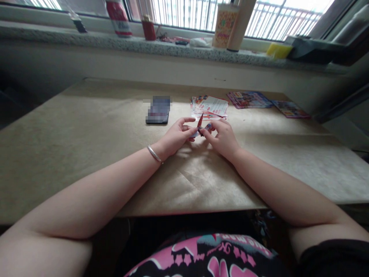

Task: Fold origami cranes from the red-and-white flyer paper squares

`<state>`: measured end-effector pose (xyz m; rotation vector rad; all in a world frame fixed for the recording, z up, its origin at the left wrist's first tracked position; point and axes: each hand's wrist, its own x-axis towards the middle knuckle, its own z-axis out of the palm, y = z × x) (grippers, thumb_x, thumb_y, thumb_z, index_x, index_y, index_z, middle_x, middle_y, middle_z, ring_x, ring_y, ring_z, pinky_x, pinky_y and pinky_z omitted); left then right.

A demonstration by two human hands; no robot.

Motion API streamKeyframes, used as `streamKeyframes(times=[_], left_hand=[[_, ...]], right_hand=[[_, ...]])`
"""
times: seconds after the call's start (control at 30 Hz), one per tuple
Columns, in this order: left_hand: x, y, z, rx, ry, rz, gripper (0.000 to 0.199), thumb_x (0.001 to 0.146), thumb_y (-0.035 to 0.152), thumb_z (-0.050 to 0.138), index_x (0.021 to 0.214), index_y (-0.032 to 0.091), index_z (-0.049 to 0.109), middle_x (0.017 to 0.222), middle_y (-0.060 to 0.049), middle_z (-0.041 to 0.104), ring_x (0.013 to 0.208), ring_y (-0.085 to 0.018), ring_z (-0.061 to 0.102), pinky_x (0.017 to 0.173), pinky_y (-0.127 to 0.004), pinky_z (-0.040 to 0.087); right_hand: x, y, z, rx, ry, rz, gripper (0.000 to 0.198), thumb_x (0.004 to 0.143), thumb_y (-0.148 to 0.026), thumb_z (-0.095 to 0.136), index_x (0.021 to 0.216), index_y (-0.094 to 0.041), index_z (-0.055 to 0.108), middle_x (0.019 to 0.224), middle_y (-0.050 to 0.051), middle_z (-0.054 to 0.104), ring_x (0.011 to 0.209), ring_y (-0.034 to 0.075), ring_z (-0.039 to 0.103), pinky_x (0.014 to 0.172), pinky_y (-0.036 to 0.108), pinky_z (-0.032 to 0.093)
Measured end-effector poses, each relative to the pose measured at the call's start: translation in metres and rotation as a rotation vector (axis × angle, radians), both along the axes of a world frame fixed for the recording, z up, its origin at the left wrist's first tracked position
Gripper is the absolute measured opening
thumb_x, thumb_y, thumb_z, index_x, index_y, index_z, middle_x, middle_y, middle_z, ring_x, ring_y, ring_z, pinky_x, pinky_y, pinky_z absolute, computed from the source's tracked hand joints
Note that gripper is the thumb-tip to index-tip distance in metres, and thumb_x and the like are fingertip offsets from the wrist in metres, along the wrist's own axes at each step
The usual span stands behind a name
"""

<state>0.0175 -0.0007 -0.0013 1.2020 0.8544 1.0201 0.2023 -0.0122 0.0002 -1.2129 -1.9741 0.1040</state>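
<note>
Both hands are together above the middle of the table [86, 154], pinching one small folded paper piece [200, 121]. It has a dark red point sticking up and pale blue parts lower down. My left hand [180, 134], with a silver bangle at the wrist, grips its left side between thumb and fingers. On the other side, the thumb and fingers of my right hand [223, 136] are closed on it. The fingers cover much of the piece, so its full shape is hidden. Just beyond the hands lies a loose pile of printed paper sheets [215, 104].
A dark phone-like object [158, 109], partly blurred out, lies left of the sheets. Colourful printed cards [249, 100] and another stack [291, 109] are at the back right. On the stone windowsill [95, 38] stand a red can [118, 17] and a patterned cup [225, 25].
</note>
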Motion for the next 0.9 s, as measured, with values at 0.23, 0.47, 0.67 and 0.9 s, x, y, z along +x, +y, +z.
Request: streamKeyframes(times=[0.23, 0.47, 0.67, 0.9], left_hand=[[-0.001, 0.003, -0.002, 0.020, 0.006, -0.035, 0.055, 0.068, 0.024, 0.081, 0.114, 0.019, 0.051, 0.080, -0.001, 0.072, 0.068, -0.011, 0.064, 0.060, -0.020, 0.042], [-0.001, 0.001, -0.001, 0.074, 0.026, -0.074, 0.052, 0.066, 0.014, 0.077, 0.110, 0.019, 0.050, 0.077, 0.001, 0.070, 0.072, -0.012, 0.064, 0.066, -0.021, 0.044], [-0.001, -0.001, -0.001, 0.117, 0.058, -0.055, 0.054, 0.065, 0.013, 0.077, 0.110, 0.020, 0.047, 0.073, 0.004, 0.064, 0.069, -0.012, 0.064, 0.067, -0.023, 0.048], [-0.003, -0.002, 0.001, 0.148, 0.167, -0.063, 0.053, 0.067, 0.016, 0.078, 0.111, 0.018, 0.049, 0.064, 0.007, 0.060, 0.056, -0.009, 0.060, 0.057, -0.020, 0.046]], right_hand=[[-0.001, 0.006, -0.007, -0.239, 0.325, 0.101, 0.033, 0.088, -0.038, 0.052, 0.060, -0.023, 0.053, 0.061, -0.001, 0.055, 0.067, 0.016, 0.049, 0.066, 0.030, 0.036], [-0.002, 0.006, -0.011, -0.401, 0.603, 0.168, 0.043, 0.087, -0.052, 0.055, 0.057, -0.022, 0.052, 0.053, -0.005, 0.051, 0.055, 0.011, 0.044, 0.061, 0.027, 0.036], [0.003, 0.005, -0.006, -0.359, 0.581, 0.138, 0.042, 0.088, -0.049, 0.057, 0.057, -0.022, 0.055, 0.054, -0.004, 0.053, 0.054, 0.011, 0.044, 0.057, 0.027, 0.034], [0.009, 0.009, -0.009, -0.239, 0.486, 0.066, 0.020, 0.086, -0.034, 0.060, 0.070, -0.023, 0.057, 0.059, -0.006, 0.050, 0.056, 0.010, 0.043, 0.057, 0.026, 0.033]])
